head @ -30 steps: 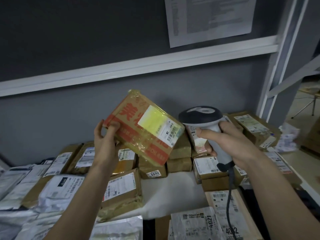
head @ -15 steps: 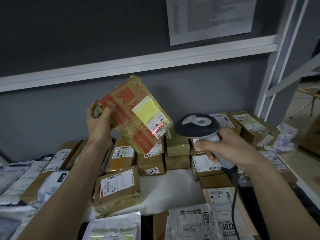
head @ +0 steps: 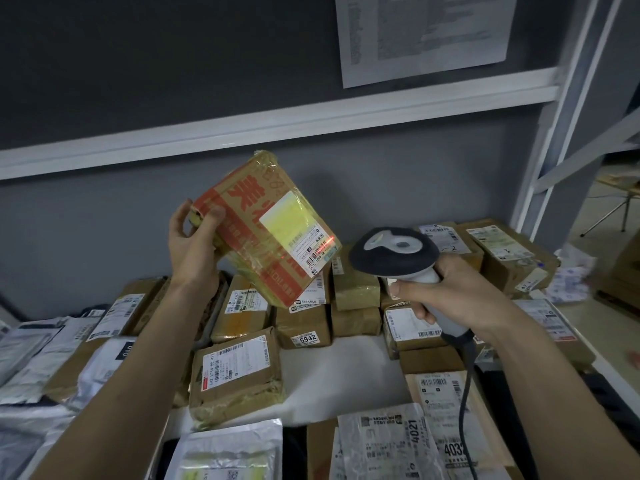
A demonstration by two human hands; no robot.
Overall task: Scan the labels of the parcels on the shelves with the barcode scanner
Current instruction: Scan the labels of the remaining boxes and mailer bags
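Grey wall [head: 104, 64] behind, white shelf [head: 346, 368] below, loaded with parcels. Held up above that shelf is a brown taped parcel [head: 256, 223] with red print, tilted, its label [head: 298, 233] facing the barcode scanner [head: 394, 254] just to its right. A red scan line sits on the label's barcode. The left hand [head: 194, 247] grips the parcel's left end, thumb on the front. The right hand [head: 450, 299] is wrapped around the scanner's handle, cable [head: 464, 393] hanging down. Under the parcel sits a box marked 5942 [head: 304, 323].
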